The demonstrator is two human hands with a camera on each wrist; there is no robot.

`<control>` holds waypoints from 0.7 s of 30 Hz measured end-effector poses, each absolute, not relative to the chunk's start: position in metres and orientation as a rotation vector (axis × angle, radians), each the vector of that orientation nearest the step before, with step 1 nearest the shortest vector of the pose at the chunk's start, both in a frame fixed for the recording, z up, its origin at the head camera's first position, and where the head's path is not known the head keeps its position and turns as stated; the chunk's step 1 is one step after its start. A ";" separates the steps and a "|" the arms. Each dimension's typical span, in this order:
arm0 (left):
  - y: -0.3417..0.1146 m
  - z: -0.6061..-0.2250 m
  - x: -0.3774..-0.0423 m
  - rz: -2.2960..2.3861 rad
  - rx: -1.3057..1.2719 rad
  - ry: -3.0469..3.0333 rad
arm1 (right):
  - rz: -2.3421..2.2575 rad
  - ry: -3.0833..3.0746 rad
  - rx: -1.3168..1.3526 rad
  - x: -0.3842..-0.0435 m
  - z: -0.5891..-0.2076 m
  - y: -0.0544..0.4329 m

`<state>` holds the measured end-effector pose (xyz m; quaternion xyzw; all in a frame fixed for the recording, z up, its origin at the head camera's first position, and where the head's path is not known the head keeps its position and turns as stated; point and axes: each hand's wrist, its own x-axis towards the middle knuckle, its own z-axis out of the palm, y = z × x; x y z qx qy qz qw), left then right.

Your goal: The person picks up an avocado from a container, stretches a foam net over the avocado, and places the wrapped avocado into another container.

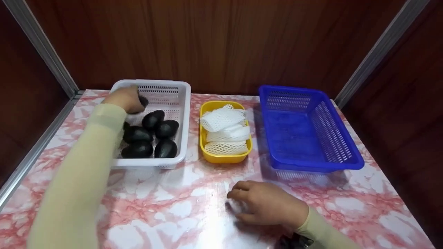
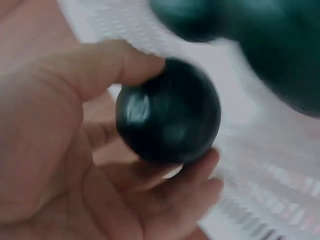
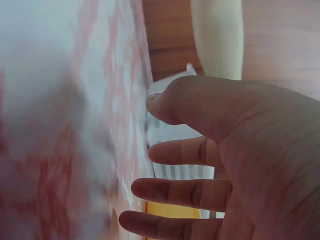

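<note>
Inside the back left of the white basket (image 1: pixel 185 124), my left hand (image 1: pixel 124 99) grips a dark avocado (image 2: pixel 170 112) between thumb and curled fingers. Most of that fruit is hidden by the hand in the head view. Several more avocados (image 1: pixel 166 148) lie in the front half of the same basket. My right hand (image 1: pixel 266 203) is low over the front of the table, its fingers relaxed and apart. Nothing is between the right fingers (image 3: pixel 180 192) in the right wrist view.
A yellow tub (image 1: pixel 226 159) of white foam net sleeves (image 1: pixel 226 133) stands mid-table. To its right is a blue basket (image 1: pixel 294 138) with nothing in it. Wooden panels (image 1: pixel 221 45) enclose the back and sides of the marbled table (image 1: pixel 155 214).
</note>
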<state>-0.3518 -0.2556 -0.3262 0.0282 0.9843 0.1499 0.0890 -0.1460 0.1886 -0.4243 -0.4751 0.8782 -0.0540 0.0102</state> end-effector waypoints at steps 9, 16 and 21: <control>-0.196 -0.296 -0.264 0.988 0.395 3.158 | -0.269 2.779 -1.409 -0.163 -0.424 0.200; -0.126 -0.333 -0.178 1.199 1.116 2.980 | -0.450 2.780 -1.377 -0.174 -0.423 0.209; -0.092 -0.363 -0.161 1.122 1.331 2.873 | -0.645 2.771 -1.311 -0.178 -0.422 0.214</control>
